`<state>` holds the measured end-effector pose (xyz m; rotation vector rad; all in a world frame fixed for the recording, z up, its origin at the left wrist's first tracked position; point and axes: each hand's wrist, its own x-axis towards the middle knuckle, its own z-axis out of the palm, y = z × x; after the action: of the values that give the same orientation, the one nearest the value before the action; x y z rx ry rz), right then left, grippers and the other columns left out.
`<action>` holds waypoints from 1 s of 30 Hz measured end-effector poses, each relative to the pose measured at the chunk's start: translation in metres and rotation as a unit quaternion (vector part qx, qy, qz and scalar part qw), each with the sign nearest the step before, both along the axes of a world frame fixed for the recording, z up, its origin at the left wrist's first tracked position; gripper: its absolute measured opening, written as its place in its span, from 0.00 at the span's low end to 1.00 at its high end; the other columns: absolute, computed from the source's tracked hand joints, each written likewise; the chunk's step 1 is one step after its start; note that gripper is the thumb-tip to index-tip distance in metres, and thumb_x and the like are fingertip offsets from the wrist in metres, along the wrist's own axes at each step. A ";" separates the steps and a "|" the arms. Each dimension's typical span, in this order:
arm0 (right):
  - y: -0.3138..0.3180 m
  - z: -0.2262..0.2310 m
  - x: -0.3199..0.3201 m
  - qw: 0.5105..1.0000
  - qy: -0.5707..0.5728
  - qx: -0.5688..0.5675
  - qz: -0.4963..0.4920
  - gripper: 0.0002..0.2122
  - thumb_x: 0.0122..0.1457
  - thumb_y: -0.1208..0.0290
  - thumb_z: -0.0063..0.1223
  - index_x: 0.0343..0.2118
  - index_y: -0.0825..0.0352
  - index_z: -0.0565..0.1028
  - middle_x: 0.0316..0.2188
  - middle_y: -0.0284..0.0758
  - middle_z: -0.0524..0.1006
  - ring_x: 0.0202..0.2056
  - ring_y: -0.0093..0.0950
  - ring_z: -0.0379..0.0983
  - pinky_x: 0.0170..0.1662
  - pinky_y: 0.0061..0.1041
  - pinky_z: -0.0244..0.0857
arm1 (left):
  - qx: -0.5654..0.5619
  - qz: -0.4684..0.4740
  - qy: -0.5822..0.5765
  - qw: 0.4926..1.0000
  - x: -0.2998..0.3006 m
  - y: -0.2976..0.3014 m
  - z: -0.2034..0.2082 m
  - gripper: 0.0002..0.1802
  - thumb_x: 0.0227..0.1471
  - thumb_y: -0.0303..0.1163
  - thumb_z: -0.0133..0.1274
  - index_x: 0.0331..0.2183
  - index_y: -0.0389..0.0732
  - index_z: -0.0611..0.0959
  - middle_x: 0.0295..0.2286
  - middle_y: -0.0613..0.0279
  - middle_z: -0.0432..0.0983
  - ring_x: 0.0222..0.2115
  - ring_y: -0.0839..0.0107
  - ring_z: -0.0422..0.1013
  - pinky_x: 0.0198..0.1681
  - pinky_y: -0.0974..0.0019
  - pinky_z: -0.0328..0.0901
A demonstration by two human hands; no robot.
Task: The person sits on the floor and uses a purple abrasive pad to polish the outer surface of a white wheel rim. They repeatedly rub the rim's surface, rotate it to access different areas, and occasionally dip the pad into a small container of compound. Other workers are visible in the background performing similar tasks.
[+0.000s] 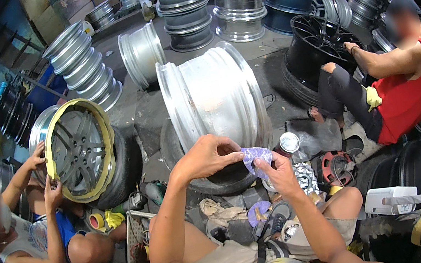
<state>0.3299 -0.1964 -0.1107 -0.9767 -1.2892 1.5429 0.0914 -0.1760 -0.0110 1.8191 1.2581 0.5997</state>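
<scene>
A purple, white-dusted sanding disc (257, 158), bent over, is pinched between my two hands in front of my lap. My left hand (210, 155) grips its left side with thumb and fingers. From the right, my right hand (280, 174) presses its thumb on the lower part of the disc. Just beyond them a large bare silver wheel rim (210, 95) rests on a dark tyre (171, 143), partly hidden behind my left hand. A second purple sanding disc (258, 211) lies near my shoes, beside a crumpled beige cloth (223, 210).
At left a person tapes the rim of a grey wheel (79, 145). At right a person in red handles a black wheel (318, 44). Stacked rims (185, 13) stand behind. A lidded can (289, 143) and a red-black round tool (334, 167) sit right of my hands.
</scene>
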 end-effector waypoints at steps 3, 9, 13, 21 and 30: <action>0.002 0.012 0.001 1.000 0.028 0.004 0.005 0.13 0.67 0.68 0.59 0.50 0.70 0.80 0.40 0.28 0.82 0.40 0.15 0.76 0.47 0.19 0.71 | -0.062 -0.005 -0.058 0.996 0.006 0.008 -0.006 0.12 0.59 0.35 0.63 0.38 0.34 0.87 0.26 0.64 0.82 0.27 0.80 0.74 0.33 0.72 0.70; 0.002 0.018 0.006 0.998 0.054 0.008 -0.012 0.13 0.66 0.69 0.61 0.49 0.71 0.78 0.38 0.28 0.81 0.38 0.17 0.76 0.45 0.20 0.71 | -0.134 0.059 -0.234 0.961 0.016 0.017 -0.013 0.10 0.60 0.33 0.63 0.32 0.35 0.85 0.26 0.67 0.81 0.26 0.81 0.73 0.31 0.73 0.70; 0.002 0.014 0.012 0.997 0.052 0.014 -0.057 0.08 0.66 0.70 0.61 0.41 0.69 0.78 0.33 0.28 0.79 0.33 0.17 0.74 0.40 0.21 0.69 | -0.123 0.093 -0.250 0.956 0.012 0.023 -0.016 0.10 0.59 0.33 0.64 0.33 0.35 0.84 0.26 0.66 0.81 0.26 0.79 0.75 0.31 0.71 0.72; 0.019 0.014 0.022 0.996 -0.004 0.069 -0.049 0.05 0.65 0.72 0.60 0.36 0.67 0.78 0.29 0.21 0.70 0.32 0.12 0.66 0.38 0.15 0.60 | 0.098 0.050 -0.038 0.993 0.021 0.010 -0.002 0.13 0.53 0.34 0.67 0.38 0.36 0.87 0.27 0.62 0.82 0.31 0.74 0.76 0.34 0.70 0.70; 0.019 0.030 0.015 0.998 0.056 0.023 -0.004 0.07 0.65 0.75 0.61 0.42 0.70 0.77 0.38 0.29 0.80 0.39 0.15 0.75 0.45 0.18 0.69 | -0.020 0.036 -0.181 0.983 0.030 0.017 -0.023 0.08 0.56 0.28 0.63 0.35 0.33 0.86 0.24 0.65 0.80 0.24 0.77 0.72 0.31 0.68 0.69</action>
<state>0.3449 -0.1778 -0.0805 -0.8528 -1.2345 1.5342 0.1213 -0.1593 -0.0339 1.5496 1.0809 0.8939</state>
